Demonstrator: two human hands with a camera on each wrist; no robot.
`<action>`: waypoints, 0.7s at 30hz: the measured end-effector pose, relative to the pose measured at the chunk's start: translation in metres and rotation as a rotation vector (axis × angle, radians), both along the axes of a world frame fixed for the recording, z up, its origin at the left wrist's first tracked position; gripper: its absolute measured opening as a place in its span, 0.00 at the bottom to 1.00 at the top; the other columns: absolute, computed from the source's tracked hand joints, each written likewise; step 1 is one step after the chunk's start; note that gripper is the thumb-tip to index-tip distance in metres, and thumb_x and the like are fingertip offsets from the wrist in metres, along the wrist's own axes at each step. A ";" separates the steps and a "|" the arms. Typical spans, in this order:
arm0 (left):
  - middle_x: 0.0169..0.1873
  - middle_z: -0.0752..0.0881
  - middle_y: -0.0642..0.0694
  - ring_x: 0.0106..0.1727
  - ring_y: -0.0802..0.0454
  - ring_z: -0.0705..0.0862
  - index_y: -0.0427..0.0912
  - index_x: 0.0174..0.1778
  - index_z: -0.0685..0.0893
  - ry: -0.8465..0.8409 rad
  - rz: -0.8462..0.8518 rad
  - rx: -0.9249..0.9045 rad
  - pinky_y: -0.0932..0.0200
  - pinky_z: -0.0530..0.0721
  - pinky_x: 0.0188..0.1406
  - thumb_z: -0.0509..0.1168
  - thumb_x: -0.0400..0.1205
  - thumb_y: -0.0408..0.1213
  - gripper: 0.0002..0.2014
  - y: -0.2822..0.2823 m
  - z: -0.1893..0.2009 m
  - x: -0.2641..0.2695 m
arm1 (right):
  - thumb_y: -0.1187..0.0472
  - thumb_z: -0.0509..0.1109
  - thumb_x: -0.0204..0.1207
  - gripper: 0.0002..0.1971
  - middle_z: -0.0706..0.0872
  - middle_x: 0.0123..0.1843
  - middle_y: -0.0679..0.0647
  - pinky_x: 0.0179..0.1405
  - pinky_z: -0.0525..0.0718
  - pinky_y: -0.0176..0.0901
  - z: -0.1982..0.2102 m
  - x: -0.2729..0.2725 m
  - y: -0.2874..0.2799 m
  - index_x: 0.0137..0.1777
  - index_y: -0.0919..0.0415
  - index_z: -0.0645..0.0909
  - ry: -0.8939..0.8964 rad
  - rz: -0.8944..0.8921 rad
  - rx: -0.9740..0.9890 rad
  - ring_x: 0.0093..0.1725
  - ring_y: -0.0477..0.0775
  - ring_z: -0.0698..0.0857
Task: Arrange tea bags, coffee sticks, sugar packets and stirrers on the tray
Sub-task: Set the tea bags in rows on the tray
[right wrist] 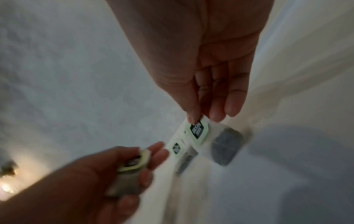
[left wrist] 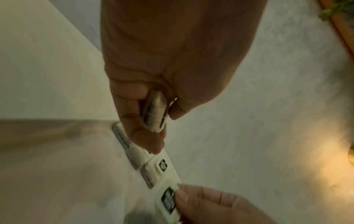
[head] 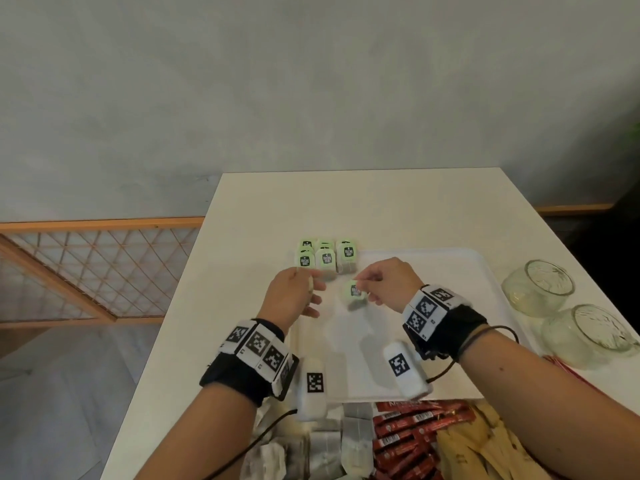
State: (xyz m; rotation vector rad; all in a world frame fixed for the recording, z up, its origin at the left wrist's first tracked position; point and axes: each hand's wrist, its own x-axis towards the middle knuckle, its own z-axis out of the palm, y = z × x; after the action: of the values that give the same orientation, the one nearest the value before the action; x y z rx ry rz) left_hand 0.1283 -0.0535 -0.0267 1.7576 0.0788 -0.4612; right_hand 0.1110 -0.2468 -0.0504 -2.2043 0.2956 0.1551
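Several tea bags with green tags (head: 325,256) lie in rows at the far left corner of the white tray (head: 460,268). My right hand (head: 384,284) pinches the green tag (right wrist: 197,130) of one more tea bag (head: 354,292), whose pouch (right wrist: 225,149) hangs just above the tray, near those rows. My left hand (head: 298,294) hovers beside it over the tray's left edge and holds another tea bag (left wrist: 156,110) pressed between thumb and fingers. Loose tea bags (head: 322,445), red coffee sticks (head: 412,434) and brown packets (head: 485,445) are piled on the table in front of the tray.
Two glass bowls (head: 538,284) (head: 588,332) lie on their sides on the white table (head: 363,206) to the right of the tray. Thin red-and-white sticks (head: 568,370) lie below them. A wooden lattice rail (head: 86,265) runs left of the table.
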 end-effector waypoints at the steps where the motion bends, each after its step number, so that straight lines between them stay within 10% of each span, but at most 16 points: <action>1: 0.47 0.88 0.37 0.36 0.48 0.83 0.33 0.60 0.84 0.017 0.016 -0.012 0.55 0.86 0.30 0.52 0.87 0.32 0.16 0.004 0.000 0.004 | 0.62 0.74 0.76 0.04 0.88 0.36 0.51 0.41 0.86 0.41 -0.003 0.006 -0.002 0.47 0.57 0.90 -0.016 -0.003 -0.072 0.35 0.50 0.85; 10: 0.60 0.86 0.54 0.61 0.54 0.82 0.55 0.62 0.87 -0.023 -0.003 0.014 0.47 0.82 0.65 0.58 0.88 0.48 0.14 0.030 -0.010 0.026 | 0.61 0.74 0.76 0.04 0.87 0.36 0.46 0.49 0.86 0.42 -0.008 0.048 -0.003 0.46 0.54 0.90 -0.116 -0.038 -0.114 0.38 0.50 0.87; 21: 0.39 0.88 0.41 0.43 0.48 0.85 0.35 0.44 0.89 -0.145 0.095 0.035 0.45 0.89 0.52 0.69 0.82 0.39 0.10 0.021 -0.015 0.023 | 0.52 0.73 0.76 0.11 0.87 0.50 0.47 0.51 0.82 0.45 0.002 0.051 0.005 0.57 0.50 0.84 -0.212 -0.032 -0.136 0.45 0.49 0.83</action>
State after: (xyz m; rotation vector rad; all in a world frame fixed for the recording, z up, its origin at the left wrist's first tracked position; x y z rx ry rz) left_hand 0.1518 -0.0324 -0.0418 1.8075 0.0674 -0.2641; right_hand 0.1617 -0.2417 -0.0485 -2.3254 0.2290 -0.1196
